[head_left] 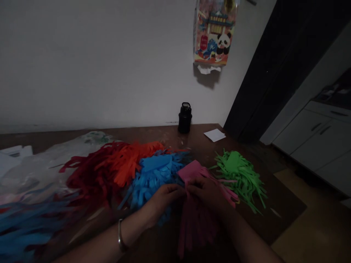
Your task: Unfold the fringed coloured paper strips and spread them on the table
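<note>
Both my hands are at a bundle of pink fringed paper or felt (196, 223), whose cut strips hang toward me. My left hand (167, 195), with a metal bangle on its wrist, pinches the fringe's upper left edge between thumb and fingers. Close beside it, my right hand (204, 190) also closes its fingertips on the pink fringe. Above them an uncut pink band (192, 170) shows. Just left lies a blue fringed bundle (153, 175), and on the right a green fringed bundle (241, 175). The exact pinch points are dim.
Orange (126, 164) and dark red fringes (93, 175) lie left, near a crumpled clear plastic bag (52, 164) and more blue strips (30, 226). A black bottle (185, 118) and white paper (215, 135) stand and lie along the back. A tissue pack (215, 34) hangs on the wall.
</note>
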A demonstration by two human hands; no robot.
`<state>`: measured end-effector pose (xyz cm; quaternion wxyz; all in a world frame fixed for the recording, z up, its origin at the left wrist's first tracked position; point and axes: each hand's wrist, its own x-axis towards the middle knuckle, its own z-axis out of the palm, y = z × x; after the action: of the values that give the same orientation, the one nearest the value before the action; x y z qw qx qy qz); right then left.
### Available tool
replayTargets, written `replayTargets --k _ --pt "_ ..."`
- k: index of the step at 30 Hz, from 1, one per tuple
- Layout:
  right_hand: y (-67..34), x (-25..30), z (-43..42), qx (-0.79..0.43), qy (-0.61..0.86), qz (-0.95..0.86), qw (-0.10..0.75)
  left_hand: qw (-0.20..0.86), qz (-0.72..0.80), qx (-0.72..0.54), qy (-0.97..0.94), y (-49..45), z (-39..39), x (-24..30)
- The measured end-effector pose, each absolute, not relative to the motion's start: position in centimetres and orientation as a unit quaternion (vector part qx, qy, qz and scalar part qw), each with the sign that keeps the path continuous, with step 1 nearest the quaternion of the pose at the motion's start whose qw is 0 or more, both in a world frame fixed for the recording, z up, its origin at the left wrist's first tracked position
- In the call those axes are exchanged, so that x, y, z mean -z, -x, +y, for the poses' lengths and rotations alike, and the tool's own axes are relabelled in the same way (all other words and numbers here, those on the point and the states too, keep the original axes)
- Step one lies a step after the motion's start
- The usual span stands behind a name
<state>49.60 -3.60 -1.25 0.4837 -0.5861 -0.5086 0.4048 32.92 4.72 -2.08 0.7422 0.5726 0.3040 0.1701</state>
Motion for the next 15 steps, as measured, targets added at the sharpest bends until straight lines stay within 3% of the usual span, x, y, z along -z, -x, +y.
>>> replayTargets --k 15 --pt "-49.11 0.62 -3.62 -0.339 0.612 -0.533 0.476 0.744 0.312 -0.178 -0.564 -33.12 4.88 2.51"
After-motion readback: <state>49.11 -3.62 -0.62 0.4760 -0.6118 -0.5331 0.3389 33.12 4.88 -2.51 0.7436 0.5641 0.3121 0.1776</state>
